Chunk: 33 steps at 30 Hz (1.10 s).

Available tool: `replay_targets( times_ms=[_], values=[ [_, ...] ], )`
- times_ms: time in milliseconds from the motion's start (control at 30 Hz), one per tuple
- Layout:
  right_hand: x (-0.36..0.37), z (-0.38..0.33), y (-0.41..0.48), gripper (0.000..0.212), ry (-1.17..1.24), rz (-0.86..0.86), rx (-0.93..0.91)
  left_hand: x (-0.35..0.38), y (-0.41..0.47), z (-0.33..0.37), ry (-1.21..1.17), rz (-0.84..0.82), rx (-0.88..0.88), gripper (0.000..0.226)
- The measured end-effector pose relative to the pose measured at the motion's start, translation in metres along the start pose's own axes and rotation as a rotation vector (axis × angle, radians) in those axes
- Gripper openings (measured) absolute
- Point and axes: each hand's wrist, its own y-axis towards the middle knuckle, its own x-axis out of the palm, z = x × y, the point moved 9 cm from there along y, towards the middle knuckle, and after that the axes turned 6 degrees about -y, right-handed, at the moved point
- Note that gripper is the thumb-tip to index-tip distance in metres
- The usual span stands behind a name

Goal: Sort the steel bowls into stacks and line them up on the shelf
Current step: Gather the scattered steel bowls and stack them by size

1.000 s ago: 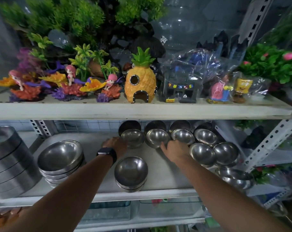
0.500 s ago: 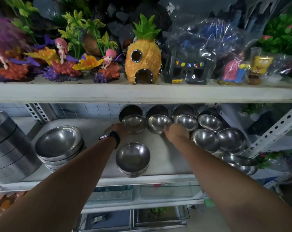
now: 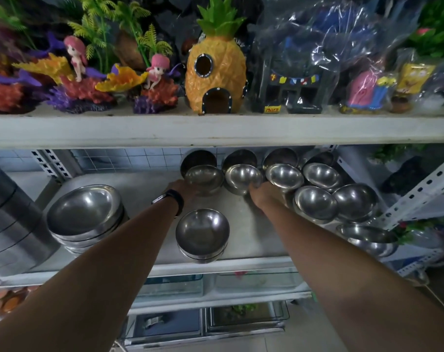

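Left hand (image 3: 184, 188): fingers hidden behind the leftmost bowl (image 3: 204, 178) of the back row; grip cannot be determined. Right hand (image 3: 262, 196): fingers tucked between the second bowl (image 3: 243, 177) and third bowl (image 3: 284, 177); grip likewise unclear. Both arms extended, a watch (image 3: 168, 199) on the left wrist. Small stack (image 3: 202, 232) sits at the shelf (image 3: 144, 184) front. Yellow tag (image 3: 272, 109) above: lettering illegible

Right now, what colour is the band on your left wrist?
Black; the wristband shows best in the head view, just behind the left hand.
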Motion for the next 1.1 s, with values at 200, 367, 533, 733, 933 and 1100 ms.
replay_targets(
  times_ms=[200, 367, 533, 733, 933, 1100],
  values=[
    [0.012, -0.003, 0.003, 0.043, 0.183, -0.047, 0.044, 0.008, 0.003, -0.002, 0.032, -0.001, -0.009, 0.039],
    [0.020, 0.004, -0.008, 0.030, 0.574, -0.098, 0.158, 0.000, 0.003, -0.016, -0.086, 0.054, -0.013, 0.039],
    [0.018, 0.001, -0.014, 0.034, 0.785, -0.096, 0.097, -0.010, 0.003, -0.029, -0.261, 0.104, -0.024, 0.052],
    [0.010, 0.006, -0.026, 0.041, 0.911, -0.097, 0.048, -0.027, -0.020, -0.026, -0.407, 0.183, 0.052, 0.050],
    [-0.014, 0.003, -0.051, 0.032, 0.924, -0.071, -0.021, -0.037, -0.042, -0.019, -0.441, 0.206, 0.070, 0.047],
    [-0.037, 0.005, -0.066, 0.037, 0.908, -0.032, -0.023, -0.043, -0.059, -0.015, -0.500, 0.217, 0.105, 0.043]
  ],
)
